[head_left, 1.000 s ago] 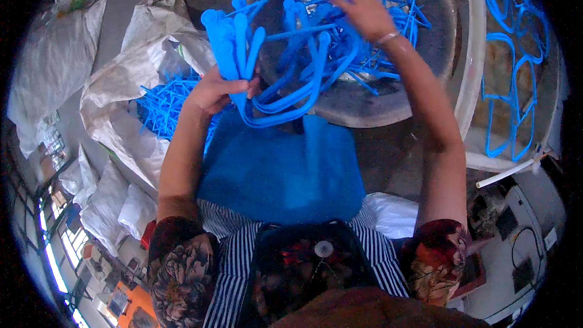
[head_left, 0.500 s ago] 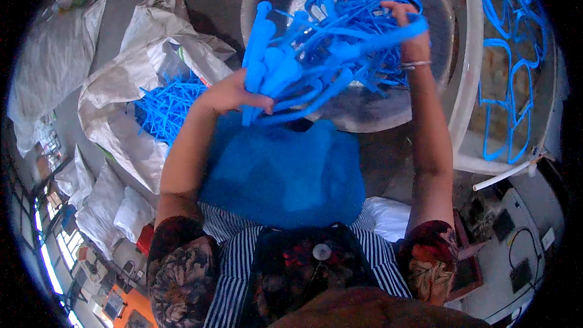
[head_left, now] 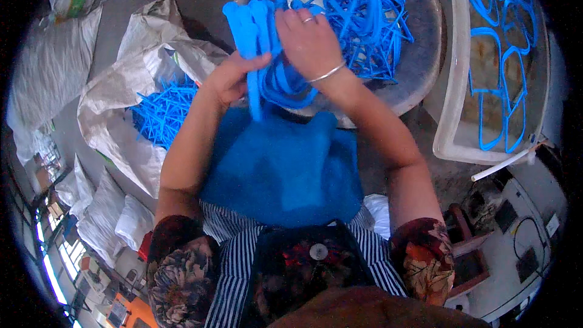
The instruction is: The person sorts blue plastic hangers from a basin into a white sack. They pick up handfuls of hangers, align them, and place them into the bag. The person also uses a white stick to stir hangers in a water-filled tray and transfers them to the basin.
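Now the right hand (head_left: 313,48) is brought in from the basin's far side to the bundle of blue strips (head_left: 248,24), so both hands are put to one bunch. The bundle is held upright at the near-left rim of the grey basin (head_left: 430,70), gripped low by the curled left hand (head_left: 234,79). The right fingers are bent against it; their hold cannot be told. Behind, single strips are obscured by a crossed blue tangle (head_left: 373,30). Blue sticks (head_left: 163,114) are kept in a white sack (head_left: 100,109), left.

Dark floral sleeves (head_left: 183,274), silver bangle (head_left: 328,74)
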`<state>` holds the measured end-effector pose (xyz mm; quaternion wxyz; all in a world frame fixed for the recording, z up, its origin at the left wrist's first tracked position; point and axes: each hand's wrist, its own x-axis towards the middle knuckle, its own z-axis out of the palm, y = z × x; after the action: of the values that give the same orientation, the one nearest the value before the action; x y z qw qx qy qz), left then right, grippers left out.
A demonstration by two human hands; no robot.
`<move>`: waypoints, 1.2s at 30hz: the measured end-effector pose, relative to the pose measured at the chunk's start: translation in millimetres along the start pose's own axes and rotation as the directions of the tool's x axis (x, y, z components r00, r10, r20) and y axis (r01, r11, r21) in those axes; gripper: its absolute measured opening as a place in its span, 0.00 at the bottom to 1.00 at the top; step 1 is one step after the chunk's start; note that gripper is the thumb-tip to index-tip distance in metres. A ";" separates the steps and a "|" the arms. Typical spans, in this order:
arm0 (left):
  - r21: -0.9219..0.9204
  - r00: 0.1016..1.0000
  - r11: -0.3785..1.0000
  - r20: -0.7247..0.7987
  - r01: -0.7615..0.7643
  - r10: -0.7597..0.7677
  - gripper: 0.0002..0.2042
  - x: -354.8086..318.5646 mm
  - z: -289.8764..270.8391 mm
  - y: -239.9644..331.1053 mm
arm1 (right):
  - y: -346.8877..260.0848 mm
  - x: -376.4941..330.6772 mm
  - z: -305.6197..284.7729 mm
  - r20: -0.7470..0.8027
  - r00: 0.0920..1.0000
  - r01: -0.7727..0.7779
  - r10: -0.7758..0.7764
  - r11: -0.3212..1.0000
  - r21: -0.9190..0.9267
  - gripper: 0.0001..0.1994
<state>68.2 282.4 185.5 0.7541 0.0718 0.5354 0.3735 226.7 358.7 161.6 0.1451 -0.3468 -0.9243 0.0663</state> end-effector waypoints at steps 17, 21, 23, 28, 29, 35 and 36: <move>0.587 0.955 0.806 -0.190 -0.074 0.227 0.17 -74.6 -45.0 22.5 | 134.3 -68.0 128.3 0.323 0.944 0.097 -0.060 0.991 -0.098 0.23; 0.672 0.857 0.739 -0.410 0.051 0.314 0.16 -119.5 -81.6 33.8 | 133.8 -61.6 110.7 0.346 0.937 0.014 -0.052 0.994 0.111 0.20; 0.622 0.817 0.781 -0.479 0.058 0.321 0.16 -132.9 -101.0 35.6 | 147.6 -65.7 121.3 0.135 0.986 -0.152 0.095 0.839 0.522 0.19; 0.337 0.892 0.915 -0.308 -0.223 0.331 0.19 -134.8 -94.5 22.9 | 136.6 -64.4 48.4 0.077 0.984 -0.159 0.162 0.585 0.795 0.16; 0.261 0.896 0.938 -0.322 -0.227 0.306 0.19 -128.3 -87.3 23.6 | 130.6 -70.3 42.0 0.002 0.992 -0.089 0.128 0.676 0.731 0.15; -0.132 0.988 0.979 -0.034 -0.154 0.151 0.16 -50.5 -25.7 24.1 | 24.8 -100.6 -11.7 -0.288 0.949 0.096 0.132 0.746 0.659 0.13; -0.254 0.996 0.966 0.051 -0.052 0.067 0.19 -41.1 -22.6 23.0 | 13.8 -99.0 -7.5 -0.262 0.965 0.140 0.031 0.781 0.608 0.12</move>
<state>31.5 265.8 218.8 0.7612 0.0023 0.4584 0.4587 308.7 303.8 143.6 0.3719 -0.2582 -0.8334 0.3171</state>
